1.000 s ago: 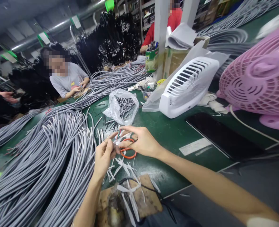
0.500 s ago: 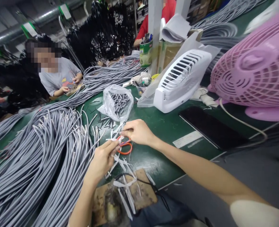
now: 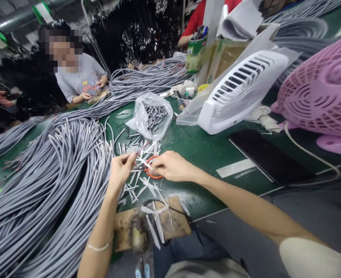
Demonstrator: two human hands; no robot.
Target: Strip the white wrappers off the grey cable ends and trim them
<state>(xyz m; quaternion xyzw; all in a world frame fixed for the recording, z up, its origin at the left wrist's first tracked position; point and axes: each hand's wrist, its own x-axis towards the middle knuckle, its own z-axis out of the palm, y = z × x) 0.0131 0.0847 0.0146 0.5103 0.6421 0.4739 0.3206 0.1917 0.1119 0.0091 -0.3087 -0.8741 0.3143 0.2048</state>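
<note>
My left hand [image 3: 120, 170] pinches the stripped end of a grey cable [image 3: 138, 151], whose thin coloured wires stick out past the fingertips. My right hand [image 3: 170, 166] is closed on orange-handled scissors [image 3: 152, 170], held close to that cable end above the green table [image 3: 205, 150]. White strips of cut sheath [image 3: 144, 187] lie scattered under both hands. A large bundle of grey cables [image 3: 51, 181] lies to the left of my left hand.
A clear bag of small dark tubes [image 3: 153, 117] sits just beyond my hands. A white fan [image 3: 240, 90] and a pink fan [image 3: 323, 92] stand at the right, with a black slab [image 3: 269, 154] before them. A worn board [image 3: 159, 224] lies near me. Another person [image 3: 75, 73] works across the table.
My hands stayed together at the cable end and shifted slightly as the camera moved; the left hand now holds the wire tips higher, with the scissors just beside them.
</note>
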